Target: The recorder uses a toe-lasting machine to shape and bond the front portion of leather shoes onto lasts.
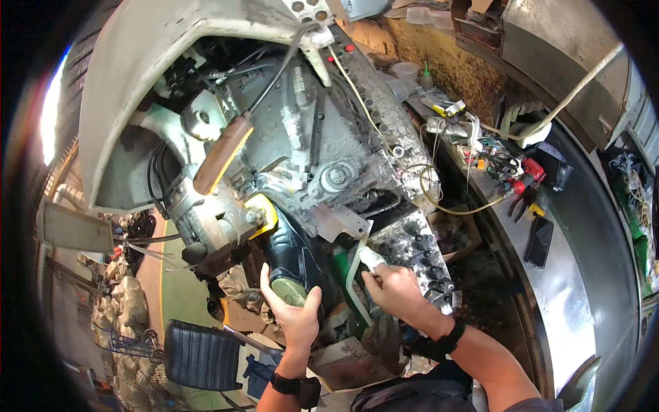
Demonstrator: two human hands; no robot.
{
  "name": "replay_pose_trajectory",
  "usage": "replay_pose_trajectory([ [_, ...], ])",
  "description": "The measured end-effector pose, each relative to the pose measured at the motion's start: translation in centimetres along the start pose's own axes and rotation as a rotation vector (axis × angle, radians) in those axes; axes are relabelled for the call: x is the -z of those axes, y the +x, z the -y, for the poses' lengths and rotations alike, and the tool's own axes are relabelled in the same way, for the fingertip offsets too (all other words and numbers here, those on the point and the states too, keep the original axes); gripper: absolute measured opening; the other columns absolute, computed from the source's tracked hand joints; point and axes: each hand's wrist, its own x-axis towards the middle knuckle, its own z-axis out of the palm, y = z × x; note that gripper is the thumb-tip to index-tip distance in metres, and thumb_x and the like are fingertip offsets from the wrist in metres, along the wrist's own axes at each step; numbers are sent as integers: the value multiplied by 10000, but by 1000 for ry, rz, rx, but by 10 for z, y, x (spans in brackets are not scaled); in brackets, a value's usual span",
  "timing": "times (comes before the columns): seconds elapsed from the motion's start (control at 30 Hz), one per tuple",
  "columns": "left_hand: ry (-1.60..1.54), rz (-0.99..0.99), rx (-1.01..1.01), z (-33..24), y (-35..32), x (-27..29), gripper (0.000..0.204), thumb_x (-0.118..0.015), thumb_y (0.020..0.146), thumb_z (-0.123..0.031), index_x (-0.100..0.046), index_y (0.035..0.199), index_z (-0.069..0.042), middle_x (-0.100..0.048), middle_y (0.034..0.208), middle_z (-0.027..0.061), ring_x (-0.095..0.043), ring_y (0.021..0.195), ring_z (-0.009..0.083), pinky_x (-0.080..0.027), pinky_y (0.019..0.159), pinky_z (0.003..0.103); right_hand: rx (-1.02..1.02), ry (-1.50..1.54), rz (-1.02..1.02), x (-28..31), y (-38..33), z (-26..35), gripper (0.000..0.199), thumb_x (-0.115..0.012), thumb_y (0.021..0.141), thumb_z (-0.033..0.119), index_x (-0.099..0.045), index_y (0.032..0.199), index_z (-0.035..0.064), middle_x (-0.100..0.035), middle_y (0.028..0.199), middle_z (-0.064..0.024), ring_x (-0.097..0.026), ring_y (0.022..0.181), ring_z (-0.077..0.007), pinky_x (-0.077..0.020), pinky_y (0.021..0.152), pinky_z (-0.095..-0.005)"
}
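A black shoe (296, 242) with a pale green heel end is set against the machine (233, 206), its other end beside a yellow piece (261, 214). My left hand (296, 317) cups the heel end, thumb on one side and fingers on the other. To the right, my right hand (397, 290) is closed round a white knob-like piece (372, 258). That piece sits close to a bent pale rod (351, 278); I cannot tell whether they join. Above the shoe hangs a lamp-like bar (224, 155) with a brown casing, on a dark cable.
A grimy control panel (412, 250) with several knobs adjoins my right hand. At right, a metal bench (570, 302) carries a phone (539, 242), pliers (519, 207) and a red tool (528, 173). A black padded seat (203, 353) stands at lower left, near piled sacks (130, 305).
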Motion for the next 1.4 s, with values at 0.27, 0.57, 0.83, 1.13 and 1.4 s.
replay_pose_trajectory([
  [0.27,92,-30,-13,2,0,-1,957,-781,713,-22,-285,1531,-22,-416,1436,174,-443,1288,286,-325,1127,389,25,95,-82,1,3,0,184,-728,865,146,-647,782,3,-633,624,-165,-633,540,-364,-494,480,-441],
  [0.57,106,-30,-16,-7,0,-3,953,-773,714,-1,-278,1529,-14,-411,1402,147,-445,1261,252,-329,1121,370,40,131,-98,2,5,1,181,-740,859,135,-649,774,4,-628,602,-159,-638,539,-352,-494,483,-430],
  [0.83,23,-23,17,-6,0,-3,946,-762,708,5,-284,1524,-10,-415,1402,150,-447,1260,258,-325,1122,371,40,126,-77,2,6,1,204,-741,863,136,-647,751,-6,-641,607,-169,-657,553,-347,-512,495,-415],
  [1.13,5,-23,7,-1,0,-1,946,-768,706,-9,-291,1523,-13,-415,1412,166,-458,1256,268,-332,1119,384,18,132,-61,3,6,2,212,-738,870,137,-646,753,-14,-647,622,-179,-662,565,-357,-510,499,-421],
  [1.4,-60,-47,62,4,1,2,949,-773,717,-31,-274,1524,-6,-476,1350,173,-494,1227,276,-361,1100,390,48,110,-52,-1,6,0,218,-739,864,118,-627,735,-17,-635,616,-185,-655,566,-370,-497,497,-428],
])
